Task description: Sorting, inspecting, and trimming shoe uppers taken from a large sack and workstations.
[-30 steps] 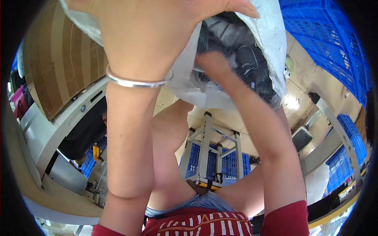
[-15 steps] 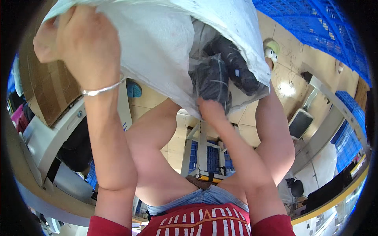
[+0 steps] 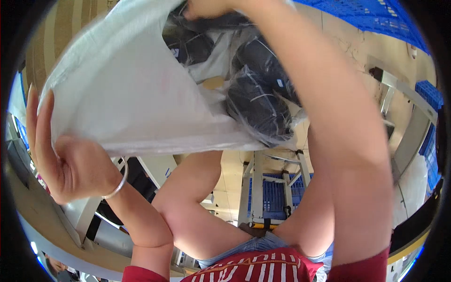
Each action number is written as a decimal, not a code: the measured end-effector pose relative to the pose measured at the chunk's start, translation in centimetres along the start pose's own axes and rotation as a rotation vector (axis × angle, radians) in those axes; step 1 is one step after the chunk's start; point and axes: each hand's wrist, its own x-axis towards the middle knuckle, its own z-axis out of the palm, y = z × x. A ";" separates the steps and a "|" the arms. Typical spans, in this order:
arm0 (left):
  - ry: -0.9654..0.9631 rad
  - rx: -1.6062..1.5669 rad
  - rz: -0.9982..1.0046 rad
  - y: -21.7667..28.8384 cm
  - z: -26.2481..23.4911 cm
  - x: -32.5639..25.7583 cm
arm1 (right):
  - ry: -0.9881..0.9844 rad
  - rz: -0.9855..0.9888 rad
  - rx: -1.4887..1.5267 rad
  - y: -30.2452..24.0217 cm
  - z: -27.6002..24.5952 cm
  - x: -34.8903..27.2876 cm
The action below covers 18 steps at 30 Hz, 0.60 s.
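A large white woven sack [image 3: 122, 94] lies across my lap area with its mouth turned toward the right. Inside it are several dark, soft-looking bundles [image 3: 260, 105] wrapped in clear plastic, and a small tan piece [image 3: 213, 83] shows between them. My left hand [image 3: 77, 169], with a silver bangle at the wrist, rests against the sack's near left corner, fingers stretched upward along its edge. My right arm reaches over the sack's mouth, and my right hand [image 3: 211, 8] is among the bundles at the far side. Its fingers are partly cut off by the upper edge.
A brown cardboard box [image 3: 51, 33] stands at the far left. Blue plastic crates [image 3: 371, 19] are at the far right, and white metal frame legs [image 3: 408, 94] rise at the right. Below, a metal-framed stand [image 3: 256, 188] is between my legs, with a blue crate [image 3: 276, 195] behind it.
My left hand has come down from the sack's upper rim to its near left corner, its fingers now extended. My right hand has moved from the near rim to the far bundles. The opening shows more bundles.
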 end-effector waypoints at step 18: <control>-0.091 0.140 0.038 0.8 0.2 -1.8 | 0.470 0.973 0.970 -3.8 30.4 2.1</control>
